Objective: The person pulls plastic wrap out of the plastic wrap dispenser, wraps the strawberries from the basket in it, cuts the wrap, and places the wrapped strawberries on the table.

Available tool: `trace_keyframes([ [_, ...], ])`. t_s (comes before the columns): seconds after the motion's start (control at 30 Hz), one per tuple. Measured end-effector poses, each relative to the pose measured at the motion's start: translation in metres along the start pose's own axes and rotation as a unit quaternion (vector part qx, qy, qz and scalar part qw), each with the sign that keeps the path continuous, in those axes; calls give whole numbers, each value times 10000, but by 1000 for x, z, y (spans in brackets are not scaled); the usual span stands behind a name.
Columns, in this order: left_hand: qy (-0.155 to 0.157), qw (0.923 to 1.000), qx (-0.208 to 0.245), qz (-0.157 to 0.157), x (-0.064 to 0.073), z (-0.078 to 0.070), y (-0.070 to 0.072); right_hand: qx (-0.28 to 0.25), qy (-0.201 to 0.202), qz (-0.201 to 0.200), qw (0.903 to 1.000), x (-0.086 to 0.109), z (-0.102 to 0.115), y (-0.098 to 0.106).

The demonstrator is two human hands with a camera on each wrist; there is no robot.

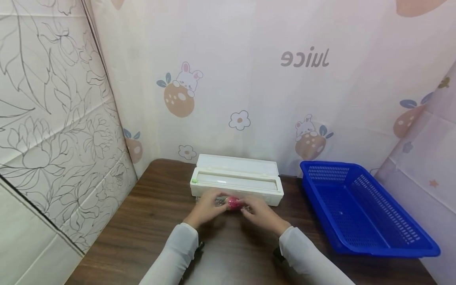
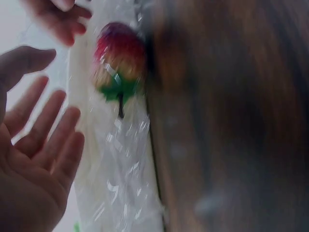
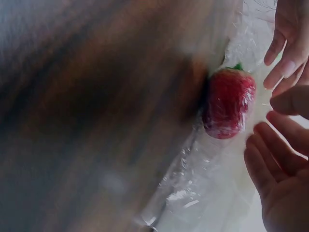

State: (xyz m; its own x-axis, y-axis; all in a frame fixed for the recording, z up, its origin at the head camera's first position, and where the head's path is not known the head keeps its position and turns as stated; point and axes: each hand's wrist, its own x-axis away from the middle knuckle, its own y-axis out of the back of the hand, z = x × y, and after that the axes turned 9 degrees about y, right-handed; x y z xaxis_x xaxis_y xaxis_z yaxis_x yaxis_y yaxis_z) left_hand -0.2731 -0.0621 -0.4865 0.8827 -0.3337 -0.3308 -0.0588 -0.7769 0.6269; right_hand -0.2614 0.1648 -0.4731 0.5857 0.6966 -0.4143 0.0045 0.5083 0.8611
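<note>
A red strawberry (image 1: pixel 233 203), with a green leafy cap and dark stem in the left wrist view, lies on clear cling film (image 2: pixel 120 164) in front of a white cling film dispenser box (image 1: pixel 274 199). Film wraps over the strawberry's red skin in the right wrist view. My left hand (image 1: pixel 208 206) hovers at its left with fingers loosely spread. On the other side, my right hand (image 1: pixel 261 213) curves gently toward it, fingers relaxed. Both wrist views show a gap between each hand and the fruit.
The dispenser's lid (image 1: pixel 236 164) stands raised against the patterned wall sheet. A blue perforated basket (image 1: pixel 320 213) sits at the right of the dark wooden table (image 1: pixel 135 221). A drawn-flower panel (image 1: pixel 60 130) borders the left side.
</note>
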Motion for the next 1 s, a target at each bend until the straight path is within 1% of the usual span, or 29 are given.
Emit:
trace_keyframes([
  [0.07, 90, 9999, -52, 2, -2, -3, -6, 36, -152, -146, 9998, 2, -1, -4],
  [0.17, 247, 9993, -279, -101, -3, -4, -15, 148, -326, -307, 9989, 3, -2, -9],
  [0.33, 513, 9957, -704, -319, -4, -6, -26, 212, -417, -439, 9979, 5, -2, -12],
  [0.4, 620, 9926, -966, -391, -5, -6, -28, 212, -425, -450, 9979, 5, -2, -13],
  [0.53, 790, 9834, -1577, -432, -5, -6, -31, 213, -516, -305, 9980, 5, -2, -15],
  [0.6, 856, 9795, -1776, -427, -5, -5, -32, 194, -532, -250, 9981, 4, -2, -15],
  [0.67, 877, 9777, -1865, -413, -6, -4, -31, 194, -556, -246, 9980, 3, -1, -15],
  [0.77, 886, 9792, -1808, -255, -5, -4, -29, 270, -461, -299, 9981, 3, 0, -15],
  [0.9, 893, 9827, -1611, 182, -3, -7, -24, 297, -263, -323, 9987, 6, 2, -16],
  [1.0, 847, 9829, -1571, 447, -1, -10, -19, 215, -199, -254, 9992, 9, 5, -17],
])
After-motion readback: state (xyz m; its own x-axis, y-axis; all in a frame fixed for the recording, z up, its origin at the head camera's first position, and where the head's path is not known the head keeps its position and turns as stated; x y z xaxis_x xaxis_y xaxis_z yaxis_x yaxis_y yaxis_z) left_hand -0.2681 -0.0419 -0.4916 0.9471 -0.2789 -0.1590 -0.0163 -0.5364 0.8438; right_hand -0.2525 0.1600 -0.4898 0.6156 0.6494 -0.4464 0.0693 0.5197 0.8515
